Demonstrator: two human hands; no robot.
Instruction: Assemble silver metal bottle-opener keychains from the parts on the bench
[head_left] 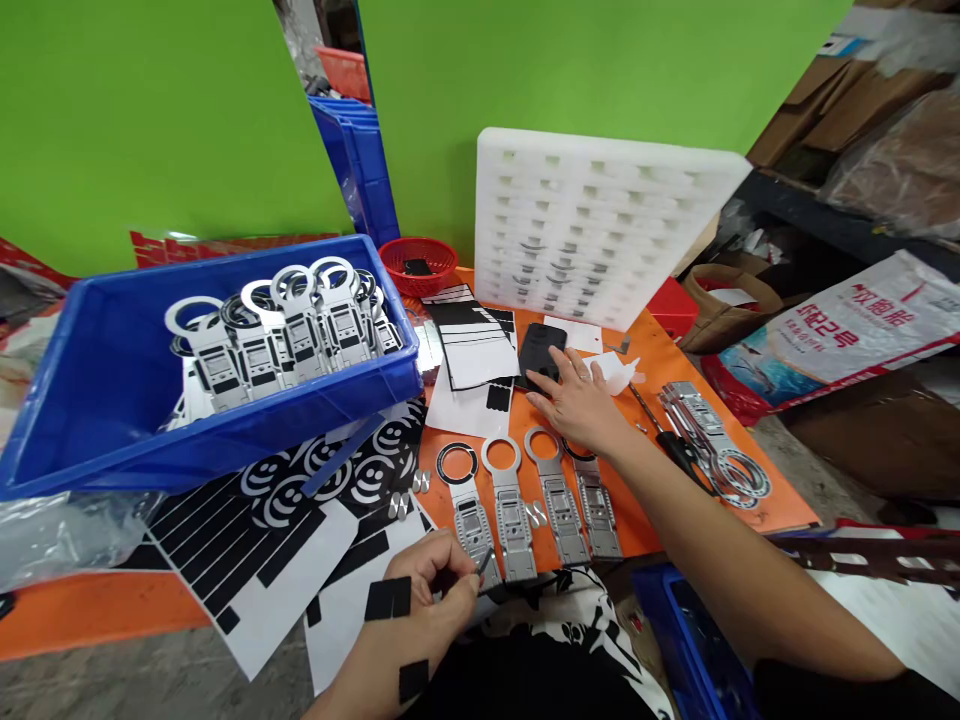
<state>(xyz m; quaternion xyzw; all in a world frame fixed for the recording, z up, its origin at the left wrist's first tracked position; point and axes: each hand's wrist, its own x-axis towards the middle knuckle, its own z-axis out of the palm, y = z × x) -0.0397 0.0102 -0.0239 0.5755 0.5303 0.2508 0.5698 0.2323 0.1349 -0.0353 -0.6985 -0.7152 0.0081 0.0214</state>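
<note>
My left hand (427,605) is closed in a pinch, with a small dark strip (485,562) at its fingertips, above the lower end of the leftmost ring-ended metal bracket (471,530). Two black stickers, one a rectangular patch (388,598), cling to the back of that hand and wrist. My right hand (576,402) lies with fingers spread, fingertips at the edge of a black phone-shaped object (541,352). Several brackets lie in a row between the hands, among them a second bracket (514,525). Small silver oval pieces (535,514) lie between them.
A blue bin (210,450) full of similar brackets stands at the left. Sticker sheets (255,560) spread before it. Behind are a red basket (418,285) and a white slotted foam block (600,215). A black-handled screwdriver (679,455) and stacked brackets (701,425) lie right.
</note>
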